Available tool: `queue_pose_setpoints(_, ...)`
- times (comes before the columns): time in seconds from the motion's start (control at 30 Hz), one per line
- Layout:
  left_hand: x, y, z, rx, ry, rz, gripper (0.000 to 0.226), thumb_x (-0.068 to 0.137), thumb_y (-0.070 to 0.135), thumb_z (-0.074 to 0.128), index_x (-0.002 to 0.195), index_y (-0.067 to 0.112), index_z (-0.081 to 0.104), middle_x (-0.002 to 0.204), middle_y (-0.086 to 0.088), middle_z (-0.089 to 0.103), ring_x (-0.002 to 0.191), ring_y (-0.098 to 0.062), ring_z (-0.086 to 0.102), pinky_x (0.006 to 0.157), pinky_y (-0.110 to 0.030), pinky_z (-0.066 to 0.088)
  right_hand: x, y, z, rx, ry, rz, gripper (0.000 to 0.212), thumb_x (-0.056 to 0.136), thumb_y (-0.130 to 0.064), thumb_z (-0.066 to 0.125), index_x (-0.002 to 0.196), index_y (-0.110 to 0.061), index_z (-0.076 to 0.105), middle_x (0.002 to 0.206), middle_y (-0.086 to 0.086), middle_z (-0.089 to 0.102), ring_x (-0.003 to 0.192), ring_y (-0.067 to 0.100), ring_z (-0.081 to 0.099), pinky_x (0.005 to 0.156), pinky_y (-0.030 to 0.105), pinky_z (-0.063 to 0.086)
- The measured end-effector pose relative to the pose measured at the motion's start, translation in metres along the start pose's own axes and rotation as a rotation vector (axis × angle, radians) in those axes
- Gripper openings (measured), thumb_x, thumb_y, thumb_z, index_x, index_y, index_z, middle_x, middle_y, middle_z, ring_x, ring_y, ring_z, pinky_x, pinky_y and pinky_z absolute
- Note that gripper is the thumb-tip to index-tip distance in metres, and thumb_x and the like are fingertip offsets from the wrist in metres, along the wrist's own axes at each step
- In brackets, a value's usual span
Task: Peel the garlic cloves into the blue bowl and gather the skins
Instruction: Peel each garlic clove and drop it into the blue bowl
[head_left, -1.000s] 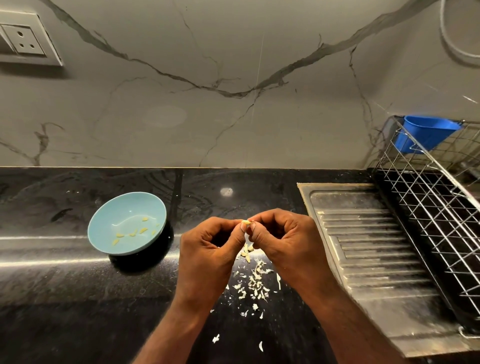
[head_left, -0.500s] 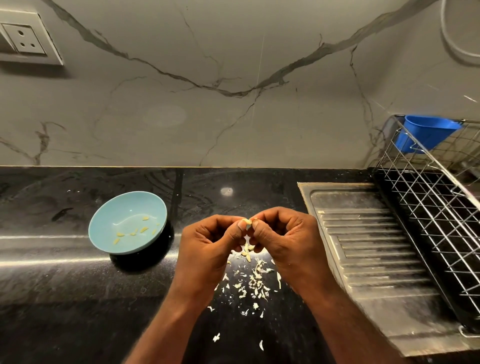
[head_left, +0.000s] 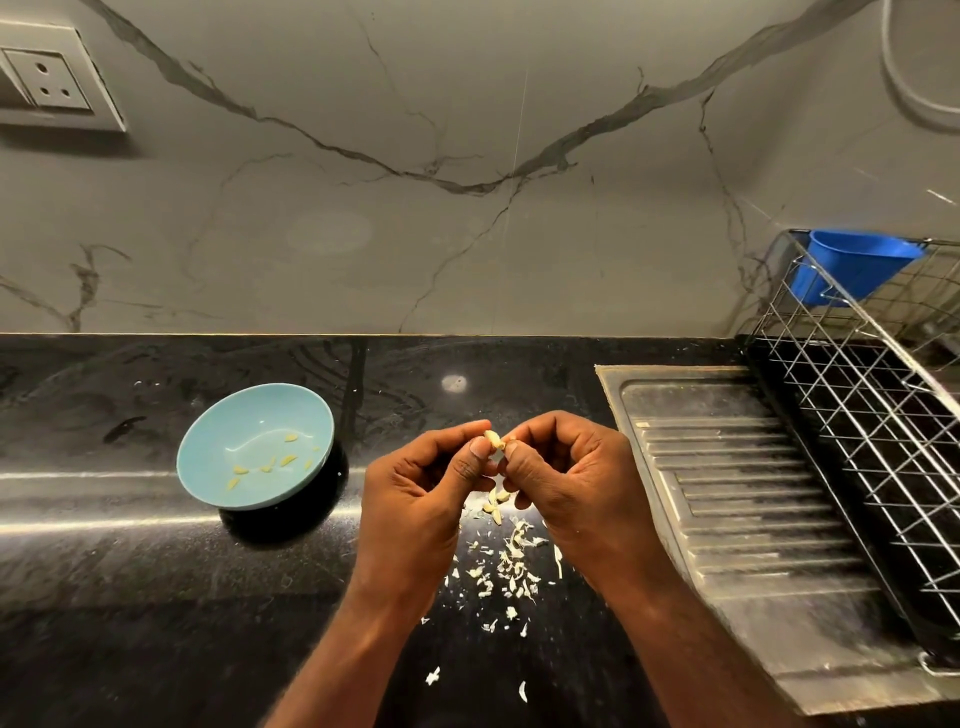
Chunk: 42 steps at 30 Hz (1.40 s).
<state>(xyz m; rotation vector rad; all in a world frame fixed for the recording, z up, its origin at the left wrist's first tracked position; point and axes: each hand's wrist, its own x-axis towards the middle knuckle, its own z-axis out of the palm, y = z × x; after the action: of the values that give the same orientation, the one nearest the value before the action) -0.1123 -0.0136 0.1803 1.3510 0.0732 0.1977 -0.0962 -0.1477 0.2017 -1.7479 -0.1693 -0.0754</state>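
Still working on one garlic clove (head_left: 494, 440), held up over the bench (head_left: 130, 597), to the right of the blue bowl (head_left: 260, 410) and not yet in it. Pinched from both sides: by the left hand (head_left: 415, 493) with thumb and forefinger closed on its left end, by the right hand (head_left: 566, 483) in the same grip on its right end, other fingers curled in.

Compared with a second ago, hardly any travel of the hands, only a small turning at the thumbs. Now showing more of the pale clove above the thumb tips, where before only a small tip. Probably loosening the skin, though too small to tell how much remains.

No change in the bowl: the same few peeled cloves (head_left: 265, 462) on its bottom. Skins (head_left: 511, 566) scattered on the bench below the hands and nearer, not gathered yet. A few more cloves (head_left: 493, 506), seemingly unpeeled, just under the hands.

In judgement, the middle of the task: close to finishing this clove, then dropping it left into the bowl, then the remaining ones, gathering last.
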Motion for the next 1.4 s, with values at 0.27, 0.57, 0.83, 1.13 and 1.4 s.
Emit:
queue_pose_setpoints(0.27,0.001,-0.003,0.001,0.011,-0.064,-0.048,0.024,0.085,0.022,0.063,0.104,0.011,0.074,0.091,-0.007,0.076,0.084,-0.024,0.073,0.074,-0.028,0.058,-0.002,-0.001,0.001,0.017,-0.040,0.002,0.023,0.079,-0.037,0.068,0.082,-0.014,0.069,0.068,-0.006,0.071,0.060,0.005,0.067,0.056,0.016,0.052)
queue_pose_setpoints(0.57,0.003,-0.010,0.001,-0.090,-0.097,-0.121,0.027,0.092,0.024,0.053,0.097,0.004,0.071,0.087,-0.015,0.072,0.077,-0.023,0.071,0.071,-0.026,0.056,0.004,0.014,-0.001,0.244,-0.090,0.139,0.009,0.081,-0.016,0.066,0.082,-0.008,0.068,0.072,0.008,0.071,0.064,0.021,0.066,0.059,0.030,0.055)
queue_pose_setpoints(0.83,0.009,-0.019,-0.004,-0.277,-0.063,-0.270,0.024,0.088,0.023,0.057,0.096,0.005,0.071,0.085,-0.010,0.069,0.077,-0.016,0.064,0.065,-0.021,0.053,0.007,0.019,-0.008,0.254,-0.047,0.159,0.030,0.098,-0.010,0.047,0.075,-0.006,0.066,0.068,0.010,0.068,0.062,0.022,0.063,0.056,0.030,0.054)
queue_pose_setpoints(1.13,0.012,-0.031,-0.010,-0.353,-0.004,-0.391,0.023,0.086,0.027,0.059,0.086,0.007,0.071,0.082,-0.011,0.067,0.074,-0.016,0.064,0.068,-0.024,0.053,0.006,0.042,-0.024,-0.346,-0.126,0.219,0.014,0.080,-0.017,0.081,0.076,-0.021,0.069,0.067,-0.006,0.070,0.059,0.003,0.063,0.055,0.016,0.050)
queue_pose_setpoints(1.4,0.009,-0.043,-0.013,-0.271,-0.004,-0.393,0.028,0.095,0.031,0.055,0.081,0.012,0.069,0.079,-0.007,0.067,0.071,-0.013,0.061,0.069,-0.025,0.051,0.010,0.038,-0.020,-0.264,-0.164,0.185,0.029,0.088,-0.005,0.071,0.101,-0.030,0.069,0.090,-0.006,0.074,0.084,0.005,0.070,0.074,0.022,0.057)
